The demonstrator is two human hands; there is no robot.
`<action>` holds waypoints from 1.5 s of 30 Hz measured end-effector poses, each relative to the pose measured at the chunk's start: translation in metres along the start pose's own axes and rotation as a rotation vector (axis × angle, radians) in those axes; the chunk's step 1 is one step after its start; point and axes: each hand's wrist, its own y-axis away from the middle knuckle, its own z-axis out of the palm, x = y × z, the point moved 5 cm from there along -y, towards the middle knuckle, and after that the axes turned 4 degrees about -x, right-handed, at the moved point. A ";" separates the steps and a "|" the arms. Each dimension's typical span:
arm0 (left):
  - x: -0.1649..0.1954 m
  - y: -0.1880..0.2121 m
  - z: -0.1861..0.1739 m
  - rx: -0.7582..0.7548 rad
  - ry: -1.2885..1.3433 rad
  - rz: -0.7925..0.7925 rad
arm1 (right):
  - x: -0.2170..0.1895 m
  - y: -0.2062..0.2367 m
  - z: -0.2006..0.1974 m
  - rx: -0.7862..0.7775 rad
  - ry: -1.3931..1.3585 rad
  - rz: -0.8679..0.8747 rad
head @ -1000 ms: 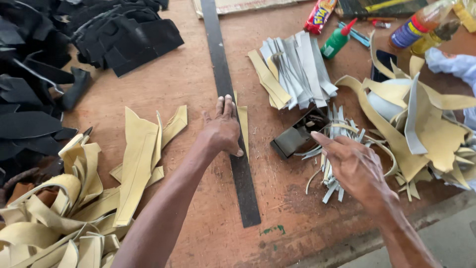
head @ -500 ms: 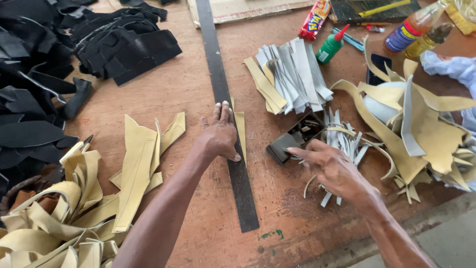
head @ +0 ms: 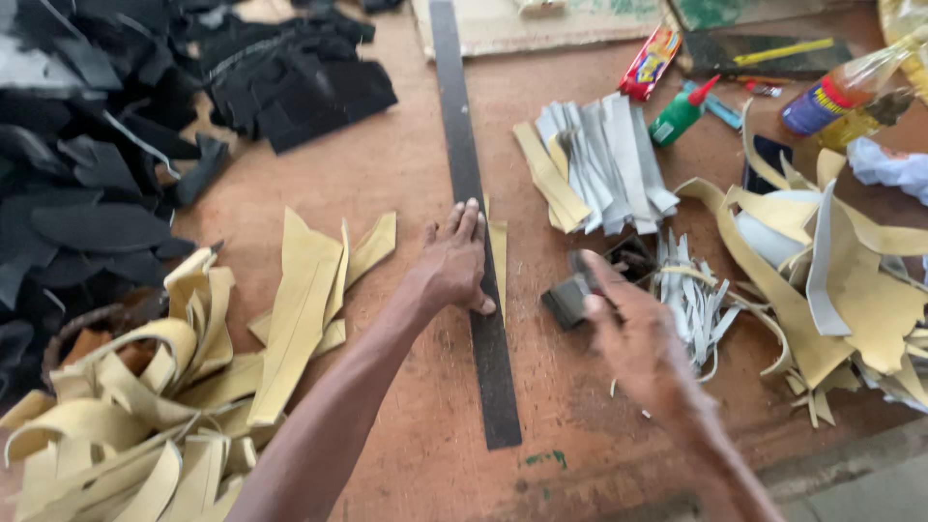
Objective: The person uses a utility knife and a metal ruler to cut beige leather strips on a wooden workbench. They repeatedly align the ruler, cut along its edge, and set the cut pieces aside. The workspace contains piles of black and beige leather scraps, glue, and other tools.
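A black ruler (head: 471, 222) lies on the reddish-brown table (head: 387, 184) among pale yellow strips (head: 300, 309), grey strips (head: 614, 159) and black scraps (head: 106, 126).

The blurred right hand (head: 633, 338) hides part of a dark block (head: 570, 300).

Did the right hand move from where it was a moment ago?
Yes. The right hand went left, toward the long dark ruler, and now sits by the small dark block.

Two bare forearms, left hand (head: 456, 266) and right hand (head: 633, 338), no sleeves, rings or gloves.
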 end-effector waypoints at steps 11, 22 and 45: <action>-0.007 0.002 0.002 0.091 0.066 0.071 | -0.018 -0.033 0.028 0.026 0.142 -0.028; 0.002 0.009 -0.005 -0.124 -0.025 -0.019 | -0.106 -0.121 0.043 -0.177 0.133 -0.190; -0.003 -0.002 0.006 -0.149 0.005 -0.001 | -0.102 -0.165 0.064 -0.401 0.276 -0.166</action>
